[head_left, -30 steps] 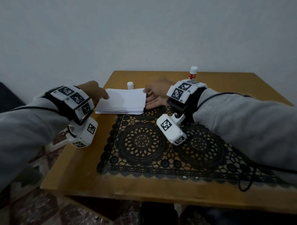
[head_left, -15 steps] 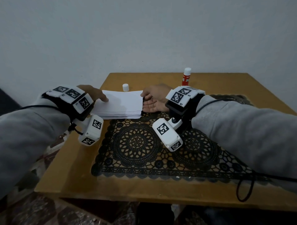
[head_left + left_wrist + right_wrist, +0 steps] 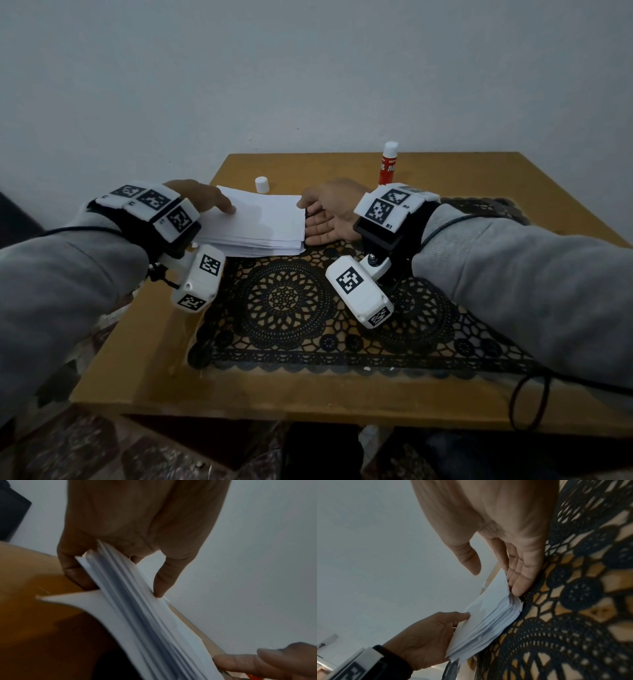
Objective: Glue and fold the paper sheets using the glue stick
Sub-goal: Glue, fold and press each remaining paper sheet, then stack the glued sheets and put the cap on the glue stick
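Head view first: the left hand point(image 3: 197, 198) grips the left end of the stack of paper sheets point(image 3: 260, 222), thumb on top of the uppermost sheet and the other fingers curled under the pile. From the left wrist view the same hold is plain, the thumb tip pressed onto the top sheet while a finger point(image 3: 75, 572) wraps round the stack's edge from below, and one loose sheet splays out under it. At the stack's opposite end the right hand point(image 3: 329, 219) lies palm up and wide, its straight fingers point(image 3: 520, 577) laid side by side against the right edge of the pile, the thumb raised just above the top sheet and apart from it in the right wrist view. The stack sits between the two hands, partly on the black lace mat point(image 3: 308, 308) under the right hand and partly on the bare wooden table point(image 3: 144, 359) under the left. Beyond the stack, away from both hands, a small white cap point(image 3: 261, 184) stands on the table. Farther off, past the right wrist, the glue stick point(image 3: 388, 164) stands upright, red-bodied with a white top. Both wrists carry white camera units with black-and-white markers, over grey sleeves.
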`<action>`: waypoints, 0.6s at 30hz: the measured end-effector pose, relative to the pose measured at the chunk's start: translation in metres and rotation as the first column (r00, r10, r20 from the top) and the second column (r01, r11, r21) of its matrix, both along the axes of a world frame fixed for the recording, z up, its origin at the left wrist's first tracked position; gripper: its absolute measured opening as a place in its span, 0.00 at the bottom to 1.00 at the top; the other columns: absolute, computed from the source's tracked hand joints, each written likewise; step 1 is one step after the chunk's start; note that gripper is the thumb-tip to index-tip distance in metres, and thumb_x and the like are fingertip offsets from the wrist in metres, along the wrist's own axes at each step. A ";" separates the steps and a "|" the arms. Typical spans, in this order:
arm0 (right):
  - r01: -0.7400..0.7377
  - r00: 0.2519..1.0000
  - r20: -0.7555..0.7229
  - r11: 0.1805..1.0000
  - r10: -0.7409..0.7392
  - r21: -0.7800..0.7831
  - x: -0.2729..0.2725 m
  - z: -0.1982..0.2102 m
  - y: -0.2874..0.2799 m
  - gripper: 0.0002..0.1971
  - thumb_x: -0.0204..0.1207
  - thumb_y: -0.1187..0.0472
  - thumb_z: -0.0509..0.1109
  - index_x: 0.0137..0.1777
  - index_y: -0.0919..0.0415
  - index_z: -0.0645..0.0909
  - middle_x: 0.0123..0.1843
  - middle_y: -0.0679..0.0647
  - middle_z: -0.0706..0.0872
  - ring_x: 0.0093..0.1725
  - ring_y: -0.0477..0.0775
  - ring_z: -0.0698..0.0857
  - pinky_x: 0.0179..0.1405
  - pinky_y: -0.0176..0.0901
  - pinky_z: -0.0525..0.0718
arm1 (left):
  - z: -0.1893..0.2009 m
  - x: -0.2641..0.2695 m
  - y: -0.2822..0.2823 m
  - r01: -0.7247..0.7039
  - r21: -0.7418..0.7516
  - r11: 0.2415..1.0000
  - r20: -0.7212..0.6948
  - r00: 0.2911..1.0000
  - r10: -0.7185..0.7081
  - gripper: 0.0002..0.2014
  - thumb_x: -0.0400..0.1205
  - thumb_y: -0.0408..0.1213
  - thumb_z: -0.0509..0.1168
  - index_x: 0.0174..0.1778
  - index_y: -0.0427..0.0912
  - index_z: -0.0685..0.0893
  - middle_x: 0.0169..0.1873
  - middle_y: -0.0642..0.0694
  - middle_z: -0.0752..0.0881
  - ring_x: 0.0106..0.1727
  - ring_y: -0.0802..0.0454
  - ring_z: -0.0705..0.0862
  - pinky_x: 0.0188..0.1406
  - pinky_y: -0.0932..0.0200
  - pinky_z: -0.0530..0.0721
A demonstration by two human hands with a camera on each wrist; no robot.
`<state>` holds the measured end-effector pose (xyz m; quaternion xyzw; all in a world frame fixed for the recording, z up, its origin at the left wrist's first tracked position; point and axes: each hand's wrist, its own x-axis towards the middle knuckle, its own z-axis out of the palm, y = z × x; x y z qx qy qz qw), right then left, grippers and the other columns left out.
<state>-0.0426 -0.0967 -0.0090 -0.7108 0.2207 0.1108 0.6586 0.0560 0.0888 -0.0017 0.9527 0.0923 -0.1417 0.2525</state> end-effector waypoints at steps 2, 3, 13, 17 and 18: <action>0.006 1.000 0.013 1.000 -0.006 0.005 -0.002 -0.001 -0.001 0.19 0.78 0.64 0.68 0.66 0.75 0.73 0.44 0.64 0.86 0.39 0.58 0.87 0.36 0.50 0.88 | 0.001 -0.001 0.002 -0.030 -0.068 0.997 -0.037 0.999 0.027 0.32 0.77 0.45 0.72 0.73 0.37 0.68 0.66 0.32 0.75 0.64 0.29 0.78 0.62 0.36 0.80; 0.010 1.000 0.017 1.000 -0.010 0.012 -0.003 -0.001 -0.002 0.20 0.78 0.64 0.68 0.66 0.75 0.73 0.45 0.64 0.86 0.40 0.58 0.87 0.35 0.50 0.88 | 0.001 -0.002 0.004 -0.048 -0.098 0.994 -0.049 0.998 0.044 0.32 0.76 0.45 0.73 0.71 0.38 0.68 0.64 0.32 0.75 0.63 0.29 0.79 0.61 0.36 0.80; 0.026 0.999 0.036 0.999 -0.027 0.038 -0.013 -0.004 -0.011 0.17 0.80 0.66 0.65 0.68 0.71 0.73 0.46 0.61 0.83 0.43 0.55 0.84 0.48 0.48 0.85 | 0.013 -0.016 0.001 0.065 -0.357 0.932 0.161 0.987 -0.007 0.20 0.70 0.37 0.78 0.55 0.38 0.83 0.56 0.36 0.84 0.56 0.37 0.84 0.48 0.50 0.83; 0.094 0.990 0.093 0.993 -0.101 0.077 -0.025 0.000 -0.021 0.10 0.75 0.70 0.68 0.55 0.65 0.78 0.49 0.62 0.83 0.44 0.59 0.85 0.43 0.49 0.87 | 0.022 -0.040 -0.012 0.166 -0.733 0.660 0.183 0.982 -0.043 0.19 0.73 0.21 0.72 0.59 0.39 0.80 0.57 0.38 0.85 0.58 0.38 0.84 0.59 0.41 0.84; 0.108 0.986 0.116 0.989 -0.120 0.098 -0.029 0.002 -0.025 0.12 0.74 0.72 0.67 0.57 0.65 0.78 0.51 0.62 0.84 0.45 0.60 0.85 0.45 0.50 0.87 | 0.026 -0.049 -0.017 0.200 -0.746 0.635 0.205 0.976 -0.067 0.22 0.74 0.21 0.71 0.63 0.38 0.79 0.58 0.38 0.85 0.57 0.39 0.85 0.58 0.41 0.84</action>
